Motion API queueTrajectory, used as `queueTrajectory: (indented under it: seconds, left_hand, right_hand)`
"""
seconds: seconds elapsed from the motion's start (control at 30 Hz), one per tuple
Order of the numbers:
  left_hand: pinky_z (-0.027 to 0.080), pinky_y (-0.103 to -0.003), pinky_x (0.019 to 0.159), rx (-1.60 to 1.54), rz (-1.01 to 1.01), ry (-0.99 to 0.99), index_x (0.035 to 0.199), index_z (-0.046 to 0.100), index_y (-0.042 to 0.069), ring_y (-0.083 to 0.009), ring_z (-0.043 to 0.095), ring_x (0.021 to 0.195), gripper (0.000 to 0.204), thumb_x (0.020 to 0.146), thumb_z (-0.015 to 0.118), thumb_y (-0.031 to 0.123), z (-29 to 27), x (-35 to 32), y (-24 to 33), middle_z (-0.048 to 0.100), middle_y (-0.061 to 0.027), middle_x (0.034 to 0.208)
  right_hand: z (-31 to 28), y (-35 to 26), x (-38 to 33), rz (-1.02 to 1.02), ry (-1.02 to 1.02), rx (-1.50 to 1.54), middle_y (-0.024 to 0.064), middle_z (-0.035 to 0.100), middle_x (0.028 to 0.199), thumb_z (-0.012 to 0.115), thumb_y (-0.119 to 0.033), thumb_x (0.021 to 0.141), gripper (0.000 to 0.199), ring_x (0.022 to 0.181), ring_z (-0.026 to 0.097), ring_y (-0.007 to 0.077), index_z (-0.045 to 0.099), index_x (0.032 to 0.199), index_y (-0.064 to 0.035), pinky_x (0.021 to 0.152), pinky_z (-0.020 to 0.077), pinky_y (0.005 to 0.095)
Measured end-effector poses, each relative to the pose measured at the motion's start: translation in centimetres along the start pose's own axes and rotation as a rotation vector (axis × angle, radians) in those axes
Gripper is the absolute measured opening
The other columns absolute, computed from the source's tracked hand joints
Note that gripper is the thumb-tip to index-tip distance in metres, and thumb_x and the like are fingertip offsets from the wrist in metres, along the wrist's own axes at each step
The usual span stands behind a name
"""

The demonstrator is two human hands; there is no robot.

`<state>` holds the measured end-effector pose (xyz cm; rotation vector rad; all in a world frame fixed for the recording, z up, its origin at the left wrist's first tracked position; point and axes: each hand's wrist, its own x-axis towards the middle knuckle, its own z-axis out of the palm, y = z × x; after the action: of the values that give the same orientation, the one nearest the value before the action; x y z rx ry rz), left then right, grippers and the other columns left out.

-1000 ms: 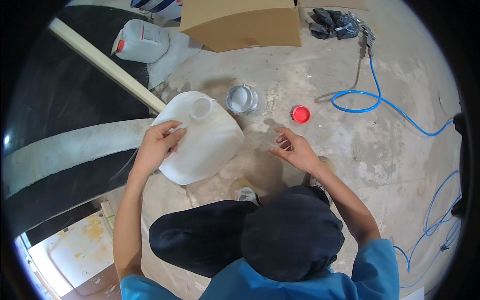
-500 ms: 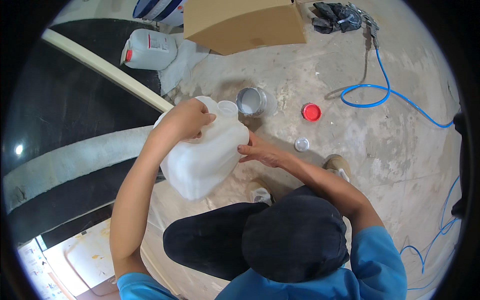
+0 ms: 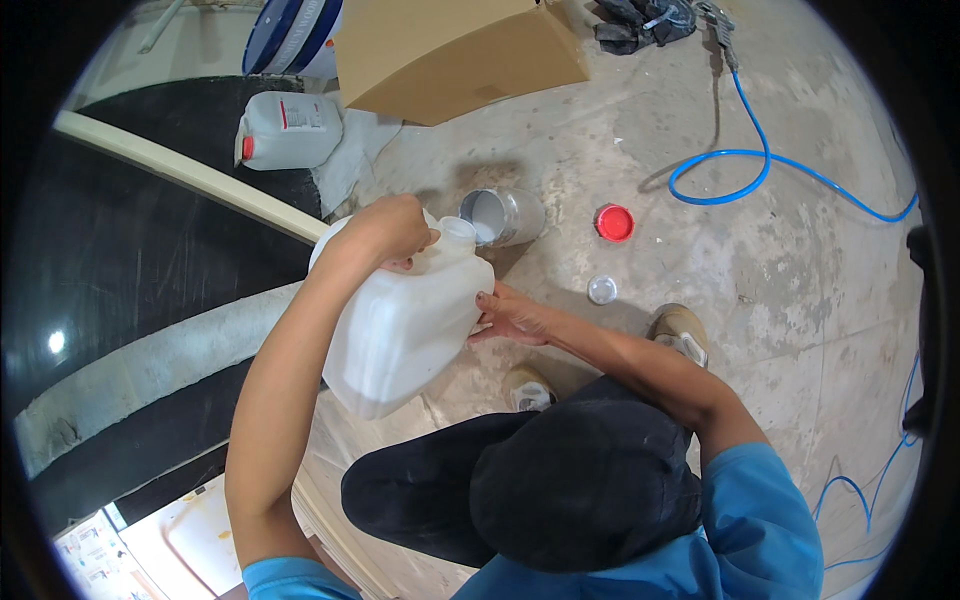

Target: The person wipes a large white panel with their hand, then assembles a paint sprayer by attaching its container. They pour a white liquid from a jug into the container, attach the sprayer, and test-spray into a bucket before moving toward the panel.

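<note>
A large white plastic jerrycan (image 3: 400,330) is held tilted in front of my knees, its uncapped mouth (image 3: 458,230) close beside the rim of an open container. My left hand (image 3: 393,232) is closed round the jerrycan's handle. Pressed to its right side, my right hand (image 3: 508,316) steadies the body with thumb and fingers. The open container (image 3: 520,217) is roundish with a dark, smeared rim, and pale grey stuff shows inside it. I see no stream between the two openings.
Right of the container lie a red screw cap (image 3: 614,223) and a small clear lid (image 3: 602,290). Another white jerrycan (image 3: 292,130), a cardboard box (image 3: 460,60) and a blue-and-white bucket (image 3: 295,35) are behind. A spray gun (image 3: 718,30) with a blue hose (image 3: 766,150) lies at the far right.
The jerrycan has tipped further, showing more of its side, and its mouth is nearer the container's rim. Both hands keep hold of it. The whole view has shifted slightly.
</note>
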<state>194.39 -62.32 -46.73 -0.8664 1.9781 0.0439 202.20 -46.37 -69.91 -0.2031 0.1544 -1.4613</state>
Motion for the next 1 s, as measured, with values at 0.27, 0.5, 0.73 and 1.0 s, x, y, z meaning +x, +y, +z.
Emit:
queueTrajectory:
  seconds: [0.27, 0.5, 0.73, 1.0]
  left_hand:
    - [0.06, -0.042, 0.075, 0.078, -0.022, 0.003, 0.087, 0.077, -0.002, -0.0299, 0.077, 0.079, 0.03, 0.093, 0.069, 0.027, -0.2, 0.9, 0.9, 0.078, -0.0167, 0.083]
    - [0.059, -0.041, 0.074, 0.095, -0.041, -0.035, 0.09, 0.077, -0.002, -0.0289, 0.078, 0.079, 0.031, 0.096, 0.07, 0.028, -0.4, 1.0, 1.1, 0.078, -0.0166, 0.083]
    - [0.059, -0.041, 0.074, 0.109, -0.052, -0.044, 0.089, 0.078, -0.002, -0.0284, 0.078, 0.079, 0.031, 0.096, 0.07, 0.028, -0.6, 0.7, 1.2, 0.077, -0.016, 0.081]
    - [0.058, -0.042, 0.073, 0.106, -0.022, -0.045, 0.085, 0.077, -0.002, -0.0289, 0.077, 0.078, 0.032, 0.094, 0.071, 0.028, -0.4, 0.9, 0.8, 0.077, -0.0163, 0.08]
  right_hand:
    - [-0.6, 0.8, 0.5, 0.005, -0.004, 0.068, 0.0086, 0.039, 0.16, 0.074, -0.058, 0.092, 0.095, 0.144, 0.044, 0.0349, 0.021, 0.163, -0.0224, 0.113, 0.042, 0.0608]
    - [-0.1, 1.2, 0.6, 0.009, -0.018, 0.09, 0.0093, 0.039, 0.16, 0.073, -0.06, 0.092, 0.095, 0.144, 0.044, 0.0346, 0.021, 0.163, -0.0213, 0.112, 0.0456, 0.0585]
    - [0.2, 1.4, 0.6, 0.012, -0.025, 0.114, 0.0097, 0.039, 0.16, 0.072, -0.059, 0.093, 0.096, 0.144, 0.044, 0.0364, 0.02, 0.164, -0.0202, 0.113, 0.045, 0.0594]
    - [0.4, 1.7, 0.7, 0.018, -0.043, 0.144, 0.0101, 0.04, 0.159, 0.071, -0.057, 0.095, 0.092, 0.143, 0.045, 0.0362, 0.023, 0.163, -0.0186, 0.112, 0.0452, 0.06]
